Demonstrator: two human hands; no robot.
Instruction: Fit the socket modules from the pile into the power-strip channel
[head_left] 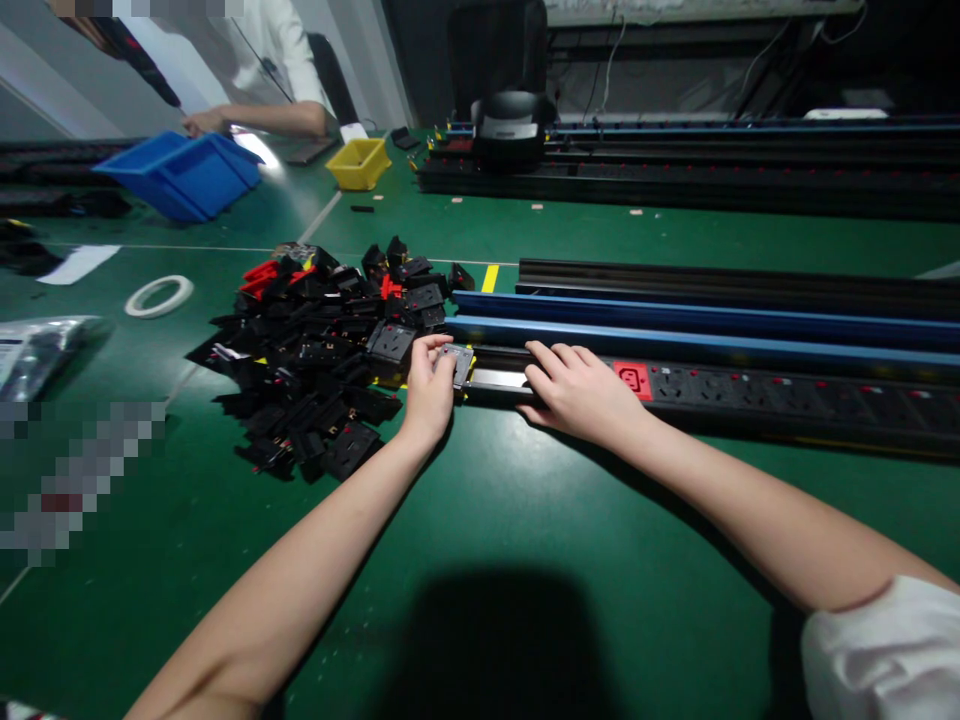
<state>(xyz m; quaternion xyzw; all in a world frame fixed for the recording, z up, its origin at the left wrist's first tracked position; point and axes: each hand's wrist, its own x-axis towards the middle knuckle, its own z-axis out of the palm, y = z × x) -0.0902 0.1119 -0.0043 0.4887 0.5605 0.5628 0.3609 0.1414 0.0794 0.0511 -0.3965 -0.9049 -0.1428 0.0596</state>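
Note:
My left hand (429, 385) grips a black socket module (456, 362) at the left end of a long black power strip rail (787, 398). Palm down on the rail's open channel lies my right hand (579, 392), just left of a red socket (634, 379) set in the rail. Several black sockets fill the rail to the right. A heap of loose black socket modules (319, 350), with a few red ones (262, 275), lies directly left of my left hand on the green table (525, 560).
Blue rails (697, 330) and black rails (735, 285) lie behind the strip; more rails (675, 175) lie at the far edge. A blue bin (184, 175), a yellow bin (360, 163), a tape roll (159, 296) and a plastic bag (37, 350) are left. Another person's arm (262, 120) rests at back left.

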